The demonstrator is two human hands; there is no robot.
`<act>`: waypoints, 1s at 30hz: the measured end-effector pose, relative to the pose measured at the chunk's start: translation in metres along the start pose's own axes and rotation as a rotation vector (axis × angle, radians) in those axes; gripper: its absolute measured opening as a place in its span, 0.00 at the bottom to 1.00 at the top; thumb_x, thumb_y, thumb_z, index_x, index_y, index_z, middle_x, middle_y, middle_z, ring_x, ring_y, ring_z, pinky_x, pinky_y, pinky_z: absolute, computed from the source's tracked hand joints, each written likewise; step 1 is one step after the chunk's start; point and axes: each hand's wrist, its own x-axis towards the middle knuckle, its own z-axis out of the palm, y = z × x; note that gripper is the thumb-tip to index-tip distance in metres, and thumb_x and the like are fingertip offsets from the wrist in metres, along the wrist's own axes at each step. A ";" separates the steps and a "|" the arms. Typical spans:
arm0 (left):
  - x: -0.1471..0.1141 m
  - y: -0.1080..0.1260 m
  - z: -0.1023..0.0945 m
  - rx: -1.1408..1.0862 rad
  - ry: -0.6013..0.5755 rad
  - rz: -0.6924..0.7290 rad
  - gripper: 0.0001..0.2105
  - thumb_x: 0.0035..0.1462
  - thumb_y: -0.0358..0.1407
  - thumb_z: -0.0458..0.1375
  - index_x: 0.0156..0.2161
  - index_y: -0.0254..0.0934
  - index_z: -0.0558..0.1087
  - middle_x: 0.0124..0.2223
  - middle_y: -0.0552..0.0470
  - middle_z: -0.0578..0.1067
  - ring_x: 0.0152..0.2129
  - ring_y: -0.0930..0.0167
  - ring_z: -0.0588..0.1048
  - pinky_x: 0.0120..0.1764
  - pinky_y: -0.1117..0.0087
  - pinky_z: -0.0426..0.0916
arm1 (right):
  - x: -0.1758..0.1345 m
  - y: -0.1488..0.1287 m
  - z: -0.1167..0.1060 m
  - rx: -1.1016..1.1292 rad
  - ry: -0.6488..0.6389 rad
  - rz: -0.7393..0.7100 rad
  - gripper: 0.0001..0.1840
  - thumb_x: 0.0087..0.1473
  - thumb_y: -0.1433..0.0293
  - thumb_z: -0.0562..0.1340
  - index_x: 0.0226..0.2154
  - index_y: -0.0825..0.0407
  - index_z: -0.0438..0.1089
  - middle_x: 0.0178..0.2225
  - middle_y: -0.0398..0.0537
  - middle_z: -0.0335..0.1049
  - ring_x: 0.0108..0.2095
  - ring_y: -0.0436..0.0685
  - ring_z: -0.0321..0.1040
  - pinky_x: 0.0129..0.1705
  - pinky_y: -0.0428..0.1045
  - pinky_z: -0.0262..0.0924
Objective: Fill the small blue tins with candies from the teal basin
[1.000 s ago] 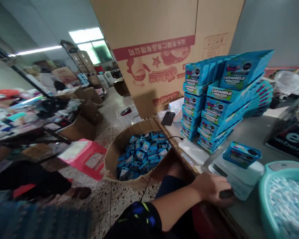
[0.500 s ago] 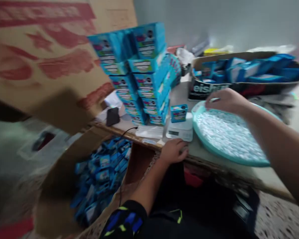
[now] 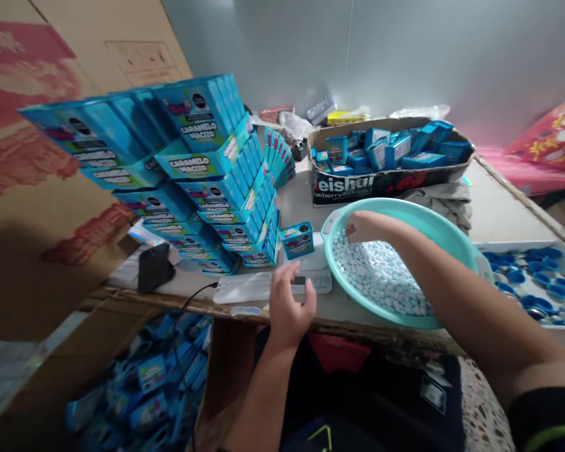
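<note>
A small blue candy box (image 3: pixel 297 241) stands upright on a white digital scale (image 3: pixel 321 282). My left hand (image 3: pixel 290 304) is over the scale's front left part, thumb and fingers apart, holding nothing. Right of the scale sits a turquoise basin (image 3: pixel 445 235) of small white and pale blue candies (image 3: pixel 381 279). My right hand (image 3: pixel 360 226) reaches into its left side, fingers curled down at the candies; whatever they hold is hidden. Left of the scale rises a tall stack of blue candy boxes (image 3: pixel 216 194), labelled "Caramelo Macizo".
Behind the basin, an open carton (image 3: pixel 341 188) holds several blue boxes. A white tray (image 3: pixel 537 246) of blue lids is at right. Below the table's left edge, a large cardboard box (image 3: pixel 42 383) contains blue packs. A black phone-like object (image 3: pixel 155 268) and cable lie near the edge.
My view has swung right, bringing in the lid tray. My left hand has risen from the table edge over the scale and opened. My right hand has lowered into the basin's candies.
</note>
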 end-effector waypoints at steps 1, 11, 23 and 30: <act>0.019 0.007 -0.002 0.072 -0.007 0.005 0.21 0.60 0.31 0.60 0.58 0.38 0.68 0.55 0.39 0.72 0.54 0.60 0.73 0.57 0.56 0.71 | 0.000 0.002 -0.002 0.035 -0.028 0.007 0.10 0.53 0.76 0.64 0.38 0.57 0.79 0.35 0.49 0.76 0.34 0.54 0.69 0.34 0.46 0.57; 0.098 -0.028 0.038 0.232 -0.238 -0.462 0.31 0.53 0.33 0.67 0.62 0.34 0.67 0.60 0.32 0.66 0.59 0.50 0.71 0.63 0.47 0.65 | -0.007 0.023 -0.012 0.110 -0.166 -0.037 0.22 0.47 0.69 0.75 0.47 0.55 0.80 0.44 0.50 0.80 0.40 0.58 0.75 0.38 0.45 0.61; 0.122 0.054 0.096 -0.293 -0.282 -0.251 0.20 0.50 0.37 0.70 0.49 0.38 0.78 0.48 0.44 0.78 0.47 0.60 0.79 0.54 0.57 0.74 | -0.034 0.063 -0.058 0.173 0.266 0.165 0.08 0.53 0.72 0.70 0.37 0.55 0.84 0.28 0.46 0.78 0.31 0.53 0.74 0.32 0.45 0.62; 0.121 0.045 0.107 -0.314 -0.413 -0.395 0.23 0.51 0.40 0.70 0.52 0.40 0.77 0.46 0.45 0.81 0.42 0.59 0.80 0.49 0.55 0.75 | -0.048 0.050 -0.070 0.241 0.401 0.074 0.10 0.50 0.73 0.72 0.38 0.57 0.84 0.33 0.49 0.79 0.33 0.53 0.73 0.35 0.45 0.62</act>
